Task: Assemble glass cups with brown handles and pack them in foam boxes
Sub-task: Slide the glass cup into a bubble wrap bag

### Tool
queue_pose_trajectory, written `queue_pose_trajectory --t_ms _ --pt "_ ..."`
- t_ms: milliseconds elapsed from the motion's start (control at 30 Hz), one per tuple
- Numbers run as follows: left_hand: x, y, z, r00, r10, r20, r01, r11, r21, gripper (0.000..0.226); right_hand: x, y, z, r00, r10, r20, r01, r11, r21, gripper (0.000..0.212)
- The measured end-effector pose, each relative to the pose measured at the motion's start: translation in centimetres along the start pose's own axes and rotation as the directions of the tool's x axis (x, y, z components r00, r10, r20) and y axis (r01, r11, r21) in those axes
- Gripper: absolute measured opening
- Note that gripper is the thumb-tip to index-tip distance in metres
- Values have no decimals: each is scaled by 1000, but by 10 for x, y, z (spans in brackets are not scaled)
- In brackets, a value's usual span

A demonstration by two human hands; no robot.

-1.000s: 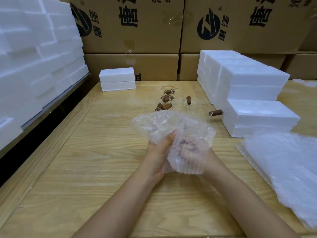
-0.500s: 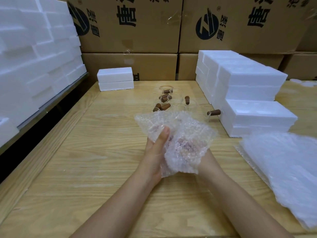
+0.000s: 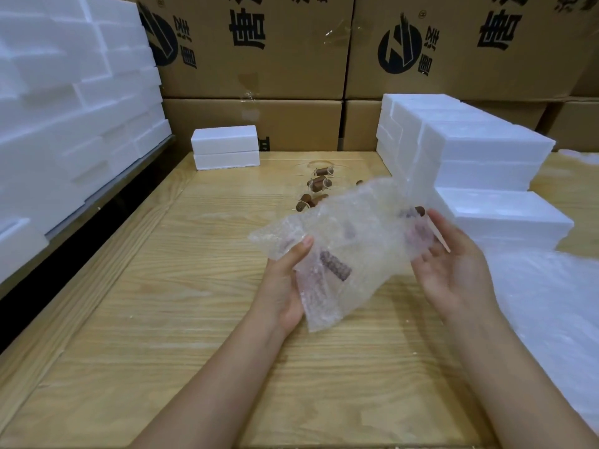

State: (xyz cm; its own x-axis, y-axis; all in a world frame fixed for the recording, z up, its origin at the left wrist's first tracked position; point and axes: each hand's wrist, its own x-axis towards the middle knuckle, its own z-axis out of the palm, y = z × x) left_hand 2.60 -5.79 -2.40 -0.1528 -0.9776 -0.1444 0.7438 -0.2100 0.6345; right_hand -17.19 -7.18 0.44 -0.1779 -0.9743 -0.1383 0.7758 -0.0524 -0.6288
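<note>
While the left hand [image 3: 282, 286] grips the near left edge of a bubble wrap sheet [image 3: 356, 234], thumb on top, the right hand [image 3: 453, 270] lies palm up and relaxed, its fingers beneath the sheet's right end. Through the wrap, close by the left palm, shows a brown handle [image 3: 335, 269]; its glass I cannot make out. Beyond, more glass cups with brown handles [image 3: 319, 184] lie loose on the wooden table [image 3: 162, 303]. White foam boxes [image 3: 486, 157] are stacked just right of them, and a pile of wrap sheets [image 3: 551, 303] lies at the table's right edge.
</note>
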Motion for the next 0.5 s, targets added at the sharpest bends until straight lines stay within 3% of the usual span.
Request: queue_pose_trajectory --t_ms 67,100,167,233,400,500 --pt "0 0 1 1000 17 -4 -17 998 -54 63 -5 11 1 997 -8 -74 7 1000 -4 41" --pt "0 1 2 1000 29 0 -29 997 -72 60 -8 18 2 999 -16 -44 14 999 -40 56" --pt "-1 0 3 999 44 23 -41 995 -90 57 -18 36 9 988 4 153 26 981 -193 70" --pt "-2 -1 4 997 37 63 -32 997 -72 60 -30 54 17 959 69 274 23 948 -318 59" --pt "-5 0 6 990 32 135 -46 994 99 96 -22 44 16 991 -48 128 84 954 -290 24" --pt "-4 -1 6 994 -10 108 -13 979 205 71 -14 28 13 991 -81 103 104 966 -235 27"
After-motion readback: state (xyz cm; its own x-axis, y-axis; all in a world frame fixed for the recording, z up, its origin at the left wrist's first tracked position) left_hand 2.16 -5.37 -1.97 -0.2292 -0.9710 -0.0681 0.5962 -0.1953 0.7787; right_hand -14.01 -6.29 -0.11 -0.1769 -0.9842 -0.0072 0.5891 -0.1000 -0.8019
